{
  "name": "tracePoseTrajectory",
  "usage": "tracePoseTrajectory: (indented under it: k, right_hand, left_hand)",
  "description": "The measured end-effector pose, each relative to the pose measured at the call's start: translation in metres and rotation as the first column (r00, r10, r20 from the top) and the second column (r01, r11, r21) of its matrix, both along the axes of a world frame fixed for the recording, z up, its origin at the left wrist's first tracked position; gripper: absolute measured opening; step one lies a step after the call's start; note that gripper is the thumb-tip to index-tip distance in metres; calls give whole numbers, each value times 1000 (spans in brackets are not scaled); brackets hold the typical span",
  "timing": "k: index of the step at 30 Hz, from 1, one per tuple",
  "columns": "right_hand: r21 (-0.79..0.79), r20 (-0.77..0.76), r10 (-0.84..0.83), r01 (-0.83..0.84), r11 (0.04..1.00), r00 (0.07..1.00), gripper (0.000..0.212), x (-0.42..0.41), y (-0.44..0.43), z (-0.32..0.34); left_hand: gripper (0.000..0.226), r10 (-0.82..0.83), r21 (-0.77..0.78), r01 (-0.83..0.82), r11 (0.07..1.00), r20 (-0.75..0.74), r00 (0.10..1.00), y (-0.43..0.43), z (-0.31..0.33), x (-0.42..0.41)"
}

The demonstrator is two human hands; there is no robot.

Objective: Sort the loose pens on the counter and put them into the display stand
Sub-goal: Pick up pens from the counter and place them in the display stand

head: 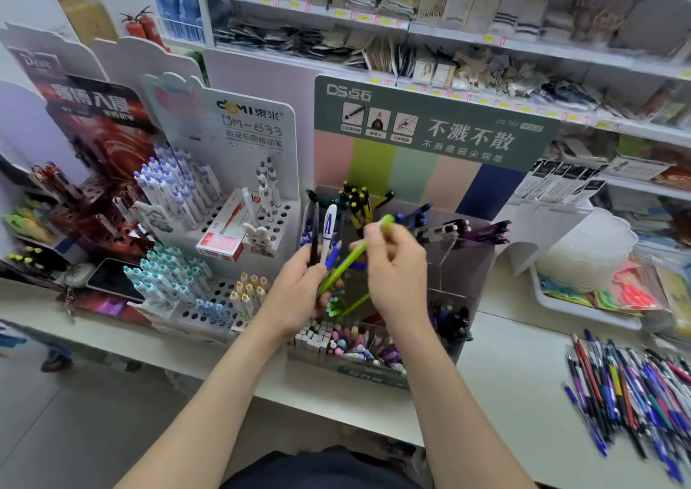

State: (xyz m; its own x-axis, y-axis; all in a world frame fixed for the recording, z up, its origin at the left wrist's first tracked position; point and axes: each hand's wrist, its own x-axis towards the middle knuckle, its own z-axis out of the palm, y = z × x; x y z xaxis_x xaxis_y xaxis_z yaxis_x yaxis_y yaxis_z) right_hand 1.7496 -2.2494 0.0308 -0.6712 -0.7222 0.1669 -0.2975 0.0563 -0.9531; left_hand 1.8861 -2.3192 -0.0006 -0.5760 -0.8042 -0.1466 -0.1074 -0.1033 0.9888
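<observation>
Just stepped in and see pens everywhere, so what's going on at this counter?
A person is sorting pens into a display stand. The left hand holds a small bunch of pens, including a white and blue one. The right hand pinches a green pen near its top end, over the stand's compartments. A big pile of loose pens still lies on the counter to the right.

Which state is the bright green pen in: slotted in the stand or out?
Out: the right hand pinches the bright green pen above the stand.
</observation>
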Motion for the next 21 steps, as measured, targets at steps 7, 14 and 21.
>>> tracePoseTrajectory:
  k: [7, 14, 21]
  right_hand:
    - [10, -175, 6, -4, 1000, 984, 30, -10, 31, -33]
    - [589, -439, 307, 12, 808, 845, 38, -9, 39, -46]
    - [623, -447, 370, -13, 782, 814, 38, -7, 32, -64]
  left_hand:
    - [28, 55, -145, -39, 989, 103, 993, 3, -27, 17]
    - [21, 106, -68, -98, 993, 124, 987, 4, -33, 15]
    - [22, 140, -57, -133, 990, 146, 979, 5, -33, 12]
